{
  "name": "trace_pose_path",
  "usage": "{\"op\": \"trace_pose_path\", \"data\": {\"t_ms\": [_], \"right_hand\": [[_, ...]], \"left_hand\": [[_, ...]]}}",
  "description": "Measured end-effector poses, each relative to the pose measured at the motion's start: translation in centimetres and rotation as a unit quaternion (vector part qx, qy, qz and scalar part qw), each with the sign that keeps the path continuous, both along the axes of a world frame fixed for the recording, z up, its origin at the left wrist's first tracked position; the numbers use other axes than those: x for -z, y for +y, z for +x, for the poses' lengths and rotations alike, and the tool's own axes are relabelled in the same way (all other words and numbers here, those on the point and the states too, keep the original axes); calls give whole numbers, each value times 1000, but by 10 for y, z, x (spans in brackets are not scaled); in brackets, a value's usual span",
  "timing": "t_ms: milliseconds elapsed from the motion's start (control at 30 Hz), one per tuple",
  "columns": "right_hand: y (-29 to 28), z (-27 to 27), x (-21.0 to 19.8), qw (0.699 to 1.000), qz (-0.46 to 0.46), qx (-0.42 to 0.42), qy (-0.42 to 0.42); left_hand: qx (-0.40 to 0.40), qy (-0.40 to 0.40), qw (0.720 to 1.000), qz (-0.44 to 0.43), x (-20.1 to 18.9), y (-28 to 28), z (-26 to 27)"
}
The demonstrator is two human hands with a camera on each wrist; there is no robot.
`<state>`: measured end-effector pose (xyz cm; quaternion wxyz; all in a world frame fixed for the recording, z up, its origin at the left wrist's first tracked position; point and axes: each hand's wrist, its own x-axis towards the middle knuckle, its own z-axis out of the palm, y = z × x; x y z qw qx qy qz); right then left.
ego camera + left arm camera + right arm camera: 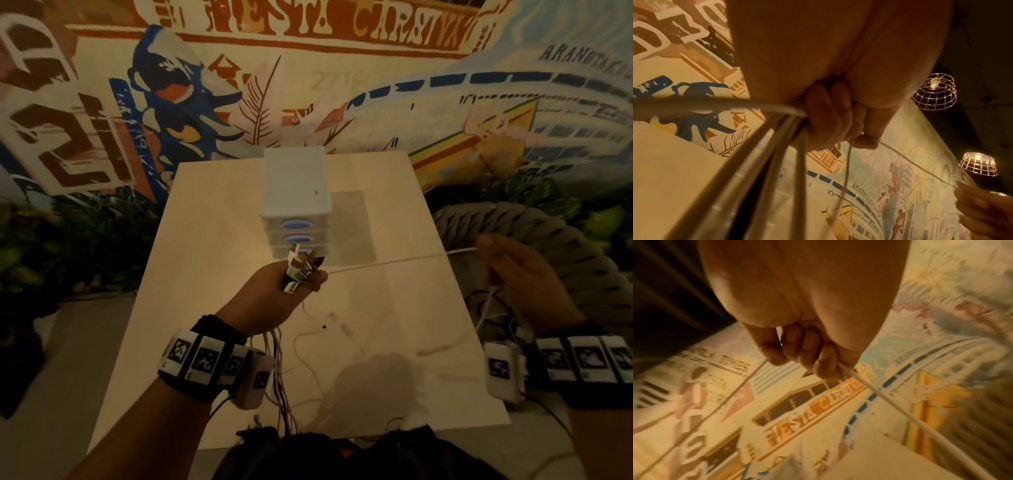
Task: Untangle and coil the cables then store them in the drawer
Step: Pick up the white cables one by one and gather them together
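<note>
My left hand [294,284] is raised over the table and grips a bundle of cables [764,146]. Their plugs [299,265] stick up out of the fist, and the cords [279,370] hang down below the wrist. One thin white cable [387,263] runs taut from that fist to my right hand [513,270], which pinches it off the table's right edge. In the right wrist view the fingers [809,353] curl round this white cable [890,404]. A small white drawer unit [296,192] with blue handles stands at the table's middle back, its drawers closed.
The pale wooden table [219,240] carries loose loops of cable [318,342] near its front. A grey woven seat [513,226] is at the right. A painted mural wall [308,85] stands behind, with green plants along its foot. Wire cage lamps [933,92] hang overhead.
</note>
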<state>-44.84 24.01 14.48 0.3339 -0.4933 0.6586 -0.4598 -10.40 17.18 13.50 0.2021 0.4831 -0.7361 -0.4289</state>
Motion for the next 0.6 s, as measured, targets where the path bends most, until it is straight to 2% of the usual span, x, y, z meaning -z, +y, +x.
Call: {"op": "trace_pose_path", "data": {"t_ms": [133,200,300,367,433,500,533,600], "right_hand": [[39,-43,36,991,46,118,-30],[54,-51,61,989,97,108,-15],[73,-47,91,973,229,5,35],[79,-34,98,944,306,-110,51],[74,-19,97,919,348,-181,38],[62,5,86,922,330,-201,13],[54,20,78,934,287,-211,15],[35,53,55,957,174,-221,73]], "left_hand": [[0,-23,999,-25,3,-6,6],[8,-32,999,-38,7,-8,8],[5,-47,998,-47,9,-9,8],[6,-41,998,-52,8,-8,7],[17,-28,998,-53,3,-5,4],[41,-22,997,-53,0,-1,-2],[53,-20,997,-50,-3,1,-6],[76,-11,996,-43,-8,6,-15]]}}
